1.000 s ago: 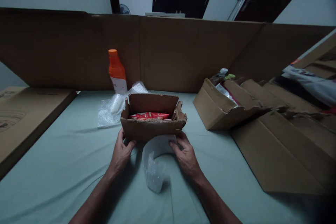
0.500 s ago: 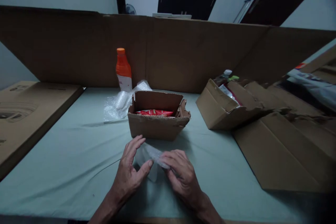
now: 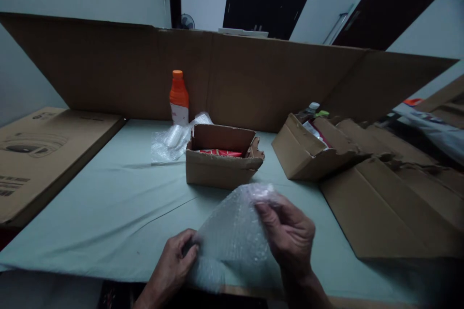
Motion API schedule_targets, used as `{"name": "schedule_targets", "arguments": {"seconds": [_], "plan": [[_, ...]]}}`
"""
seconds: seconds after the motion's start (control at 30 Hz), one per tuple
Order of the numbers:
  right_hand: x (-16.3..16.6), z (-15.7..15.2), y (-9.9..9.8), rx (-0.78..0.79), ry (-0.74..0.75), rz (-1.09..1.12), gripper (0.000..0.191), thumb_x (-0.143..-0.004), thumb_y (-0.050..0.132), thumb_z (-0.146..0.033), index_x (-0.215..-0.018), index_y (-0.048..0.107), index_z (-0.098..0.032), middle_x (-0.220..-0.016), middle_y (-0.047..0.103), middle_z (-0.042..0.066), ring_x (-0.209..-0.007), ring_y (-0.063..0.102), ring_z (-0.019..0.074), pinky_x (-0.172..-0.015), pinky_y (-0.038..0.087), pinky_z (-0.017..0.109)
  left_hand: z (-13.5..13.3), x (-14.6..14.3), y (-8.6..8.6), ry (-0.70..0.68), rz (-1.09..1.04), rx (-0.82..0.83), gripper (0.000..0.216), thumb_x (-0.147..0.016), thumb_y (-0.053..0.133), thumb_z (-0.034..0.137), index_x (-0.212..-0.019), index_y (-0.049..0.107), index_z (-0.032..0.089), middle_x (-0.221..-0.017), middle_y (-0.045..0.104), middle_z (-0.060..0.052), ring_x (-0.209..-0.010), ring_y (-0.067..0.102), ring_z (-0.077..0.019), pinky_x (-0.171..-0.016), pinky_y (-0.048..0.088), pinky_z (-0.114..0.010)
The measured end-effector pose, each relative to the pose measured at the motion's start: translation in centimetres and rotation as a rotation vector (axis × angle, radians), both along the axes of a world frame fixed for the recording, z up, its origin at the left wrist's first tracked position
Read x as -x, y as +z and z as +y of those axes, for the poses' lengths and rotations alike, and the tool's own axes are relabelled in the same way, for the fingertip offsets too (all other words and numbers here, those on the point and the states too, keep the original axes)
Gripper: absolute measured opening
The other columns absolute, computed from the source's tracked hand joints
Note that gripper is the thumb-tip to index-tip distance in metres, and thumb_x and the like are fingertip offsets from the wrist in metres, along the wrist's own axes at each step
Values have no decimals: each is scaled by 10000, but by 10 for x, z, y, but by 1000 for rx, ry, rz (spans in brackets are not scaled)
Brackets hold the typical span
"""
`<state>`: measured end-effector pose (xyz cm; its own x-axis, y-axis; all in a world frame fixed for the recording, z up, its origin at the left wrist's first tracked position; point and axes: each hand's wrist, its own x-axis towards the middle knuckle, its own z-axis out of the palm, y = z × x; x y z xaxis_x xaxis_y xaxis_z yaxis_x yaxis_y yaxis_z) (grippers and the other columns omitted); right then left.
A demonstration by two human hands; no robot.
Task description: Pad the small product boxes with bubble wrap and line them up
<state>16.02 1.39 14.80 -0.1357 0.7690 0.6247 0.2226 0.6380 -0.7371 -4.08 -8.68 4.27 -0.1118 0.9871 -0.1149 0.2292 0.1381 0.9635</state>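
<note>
A sheet of clear bubble wrap (image 3: 235, 227) is stretched between my two hands above the near edge of the table. My left hand (image 3: 177, 258) pinches its left side, low down. Higher up, my right hand (image 3: 290, 231) is closed on the upper right corner. The lower end of the sheet hangs near the table edge and is blurred. Just beyond the wrap stands an open cardboard box (image 3: 217, 172) with a red packet (image 3: 223, 153) inside, only its top showing.
An orange bottle (image 3: 179, 96) stands behind more bubble wrap (image 3: 166, 142) at the back. Cardboard boxes (image 3: 304, 154) holding bottles and packets line the right side. A large flat carton (image 3: 47, 154) lies at left. A tall cardboard panel (image 3: 253, 77) closes off the back.
The bubble wrap, bunched between my hands before, is now spread out. My right hand has moved up and right with a corner; my left hand has lowered and closed on the other side.
</note>
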Motion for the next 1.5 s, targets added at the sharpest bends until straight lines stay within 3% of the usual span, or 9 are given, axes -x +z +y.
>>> {"name": "schedule_targets", "arguments": {"seconds": [0.17,0.33,0.43,0.63,0.87,1.07,1.2,1.37,1.5], "plan": [[-14,10,2,-7,-187,123,102,-894,723,-294,-968,771,-243,-835,764,7,-721,689,177,-678,540,271,-23,8,-7,-28,-85,76,278,-829,550,418,-821,677,171,-792,653,-51,-774,570,-210,-705,437,-281],[-4,26,2,-13,60,-113,96,-931,647,-253,-936,741,-233,-862,752,5,-757,687,165,-705,524,262,-36,16,-9,-9,-153,132,322,-838,571,491,-785,631,179,-734,549,-13,-734,490,-177,-671,386,-256],[11,41,-13,-46,180,-329,151,-946,580,-230,-917,728,-221,-857,748,23,-764,675,176,-725,505,287,-43,17,-11,-1,-238,157,361,-857,575,530,-831,649,177,-764,548,-12,-745,483,-171,-678,381,-250],[31,62,-59,-84,164,-554,225,-931,502,-205,-930,726,-219,-873,756,59,-795,679,209,-743,493,327,-53,11,-12,31,-336,194,454,-827,624,611,-858,677,161,-781,583,-20,-749,498,-171,-677,379,-253],[47,58,-84,-26,309,-676,278,-919,507,-142,-1095,709,-215,-1046,754,66,-964,681,221,-872,520,370,-62,3,-14,126,-558,211,588,-765,740,587,-1174,637,178,-932,692,-57,-818,613,-193,-761,448,-286],[41,47,-87,-31,153,-676,375,-924,557,-203,-1283,652,-252,-1276,669,103,-1132,611,299,-956,485,484,-58,-1,-14,222,-674,226,999,-762,743,607,-1547,275,203,-1028,708,-107,-799,652,-211,-733,479,-315],[35,24,-89,-79,272,-634,305,-946,533,-180,-1211,678,-226,-1222,692,115,-1109,623,273,-918,486,442,-57,1,-12,217,-626,228,959,-770,734,610,-1533,343,180,-1000,706,-87,-799,637,-195,-759,479,-305],[41,6,-110,-100,388,-739,263,-914,592,-160,-1160,677,-197,-1231,687,129,-1133,610,282,-953,474,456,-60,-1,-14,224,-596,238,942,-789,712,611,-1543,349,178,-1008,713,-92,-751,629,-183,-720,488,-300],[49,11,-121,-77,397,-850,268,-912,638,-181,-1177,669,-208,-1302,665,121,-1195,585,285,-996,455,472,-66,1,-24,243,-494,190,827,-808,683,598,-1504,452,216,-1076,721,-112,-932,664,-246,-848,516,-348]]}}
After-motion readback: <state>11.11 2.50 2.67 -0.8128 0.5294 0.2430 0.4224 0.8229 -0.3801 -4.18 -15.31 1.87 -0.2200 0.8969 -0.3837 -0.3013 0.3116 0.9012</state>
